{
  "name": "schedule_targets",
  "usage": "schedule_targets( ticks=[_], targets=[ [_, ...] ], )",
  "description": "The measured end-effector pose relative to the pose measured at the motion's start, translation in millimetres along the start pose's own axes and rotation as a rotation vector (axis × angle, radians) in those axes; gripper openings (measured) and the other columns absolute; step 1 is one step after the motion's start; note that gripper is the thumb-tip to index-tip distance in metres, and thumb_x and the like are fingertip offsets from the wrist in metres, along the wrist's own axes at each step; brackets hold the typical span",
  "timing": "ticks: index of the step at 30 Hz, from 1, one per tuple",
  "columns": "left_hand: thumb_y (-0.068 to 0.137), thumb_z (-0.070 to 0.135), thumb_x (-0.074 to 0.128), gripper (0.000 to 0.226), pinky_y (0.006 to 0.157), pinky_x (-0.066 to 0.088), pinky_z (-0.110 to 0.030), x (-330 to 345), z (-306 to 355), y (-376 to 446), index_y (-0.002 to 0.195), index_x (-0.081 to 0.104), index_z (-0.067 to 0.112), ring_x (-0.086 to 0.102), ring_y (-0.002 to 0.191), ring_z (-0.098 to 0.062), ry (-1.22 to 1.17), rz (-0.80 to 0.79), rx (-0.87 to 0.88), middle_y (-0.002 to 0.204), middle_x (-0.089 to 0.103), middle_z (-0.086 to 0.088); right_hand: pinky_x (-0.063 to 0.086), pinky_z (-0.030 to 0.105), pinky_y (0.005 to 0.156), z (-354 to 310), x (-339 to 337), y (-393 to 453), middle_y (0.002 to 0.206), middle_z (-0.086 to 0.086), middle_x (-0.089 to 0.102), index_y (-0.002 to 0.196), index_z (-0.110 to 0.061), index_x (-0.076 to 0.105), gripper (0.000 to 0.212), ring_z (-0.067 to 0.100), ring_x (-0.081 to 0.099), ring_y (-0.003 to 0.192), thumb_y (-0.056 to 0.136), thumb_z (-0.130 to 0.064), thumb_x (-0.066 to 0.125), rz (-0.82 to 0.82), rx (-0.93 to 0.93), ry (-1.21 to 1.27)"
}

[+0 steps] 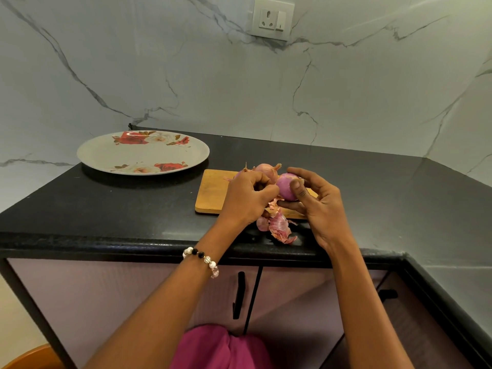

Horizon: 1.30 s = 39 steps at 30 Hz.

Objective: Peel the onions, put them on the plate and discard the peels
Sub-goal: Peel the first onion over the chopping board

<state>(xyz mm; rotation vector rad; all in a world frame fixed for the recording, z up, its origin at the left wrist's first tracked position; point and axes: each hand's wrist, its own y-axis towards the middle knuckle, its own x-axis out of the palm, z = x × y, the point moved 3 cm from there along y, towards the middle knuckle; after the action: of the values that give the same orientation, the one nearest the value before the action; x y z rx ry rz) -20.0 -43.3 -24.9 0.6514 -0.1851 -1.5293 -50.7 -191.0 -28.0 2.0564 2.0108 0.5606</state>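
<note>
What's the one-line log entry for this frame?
step: peeling | right hand: holds onion | left hand: pinching its skin | peels: on counter | plate: empty

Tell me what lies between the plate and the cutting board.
Nothing: in the head view only bare black counter separates the plate from the cutting board.

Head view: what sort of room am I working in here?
Most likely a home kitchen: a dark stone counter with cabinet doors beneath, a marble-look wall with a socket, and a wooden cutting board holding onions.
</note>
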Motion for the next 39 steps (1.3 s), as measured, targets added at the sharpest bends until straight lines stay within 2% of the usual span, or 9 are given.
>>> schedule_targets(
  ticks=[3,7,9,12,15,18,22,29,39],
  targets=[
    [0.083,0.017,0.066,0.016,0.060,0.053,-0.040,-1.4,-3.8,1.0,0.071,0.067,0.007,0.060,0.061,-0.021,-0.004,0.042,-0.034,0.064,0.063,-0.005,0.062,0.031,0.067,0.4,-2.6,1.8,0.113,0.013,0.069,0.116,-0.009,0.067,0.035,0.033,0.073,0.089,0.087,-0.027,0.061,0.029,0.012,0.069],
    [0.087,0.022,0.065,0.016,0.055,0.058,-0.046,-4.6,-7.3,0.3,0.081,0.067,0.007,0.065,0.065,-0.026,-0.068,0.110,-0.108,0.073,0.064,-0.011,0.061,0.029,0.063,0.8,-5.6,3.4,0.101,0.007,0.073,0.108,-0.007,0.069,0.034,0.026,0.071,0.086,0.090,-0.031,0.054,0.117,0.076,0.197],
    [0.087,0.013,0.063,0.006,0.053,0.059,-0.043,-5.6,-6.0,-1.0,0.091,0.065,0.008,0.067,0.065,-0.024,-0.101,0.103,-0.136,0.083,0.065,-0.013,0.060,0.027,0.060,1.3,-7.3,3.5,0.094,0.005,0.074,0.106,-0.007,0.069,0.032,0.025,0.070,0.084,0.094,-0.031,0.051,0.162,0.110,0.239],
    [0.087,0.007,0.063,0.018,0.056,0.060,-0.038,-5.3,-4.0,-2.1,0.101,0.063,0.017,0.069,0.070,-0.019,-0.097,0.074,-0.116,0.095,0.066,-0.006,0.060,0.026,0.059,2.3,-7.9,4.0,0.092,0.003,0.075,0.106,-0.006,0.068,0.030,0.024,0.070,0.083,0.100,-0.027,0.048,0.168,0.124,0.246],
    [0.087,0.019,0.068,0.017,0.069,0.060,-0.040,-2.7,-5.5,-0.7,0.104,0.069,0.019,0.069,0.081,-0.016,-0.079,0.044,-0.054,0.095,0.070,0.000,0.060,0.026,0.063,3.3,-7.5,5.1,0.098,0.005,0.075,0.110,-0.004,0.067,0.033,0.023,0.072,0.085,0.092,-0.028,0.054,0.131,0.107,0.217],
    [0.080,0.037,0.071,0.035,0.071,0.060,-0.040,0.0,-3.1,-1.7,0.107,0.072,0.013,0.070,0.078,-0.014,-0.066,-0.022,-0.027,0.091,0.072,-0.002,0.061,0.028,0.067,5.7,-7.5,5.5,0.112,0.018,0.070,0.116,-0.001,0.065,0.038,0.030,0.072,0.091,0.087,-0.026,0.060,0.099,0.109,0.172],
    [0.082,0.026,0.073,0.026,0.071,0.059,-0.028,0.4,0.2,-1.7,0.103,0.074,0.011,0.069,0.075,-0.010,-0.001,-0.030,0.010,0.088,0.074,-0.004,0.063,0.035,0.066,7.2,-5.7,4.3,0.115,0.021,0.068,0.120,-0.005,0.063,0.042,0.033,0.074,0.087,0.084,-0.027,0.065,0.045,0.112,0.072],
    [0.082,0.014,0.070,0.013,0.073,0.059,-0.038,0.3,-4.3,-0.5,0.092,0.077,0.011,0.069,0.073,-0.015,0.014,-0.044,-0.009,0.077,0.073,-0.003,0.063,0.035,0.067,7.8,-5.1,4.0,0.115,0.023,0.065,0.119,-0.006,0.064,0.042,0.033,0.075,0.086,0.082,-0.026,0.066,0.007,0.107,-0.004],
    [0.085,0.005,0.066,0.006,0.059,0.060,-0.043,-1.4,-3.3,-3.7,0.085,0.072,0.003,0.071,0.059,-0.022,-0.113,-0.016,-0.087,0.073,0.072,-0.012,0.063,0.035,0.063,7.8,-5.2,3.0,0.115,0.023,0.067,0.121,-0.008,0.064,0.043,0.032,0.075,0.078,0.083,-0.028,0.065,0.000,0.118,0.041]
  ],
)
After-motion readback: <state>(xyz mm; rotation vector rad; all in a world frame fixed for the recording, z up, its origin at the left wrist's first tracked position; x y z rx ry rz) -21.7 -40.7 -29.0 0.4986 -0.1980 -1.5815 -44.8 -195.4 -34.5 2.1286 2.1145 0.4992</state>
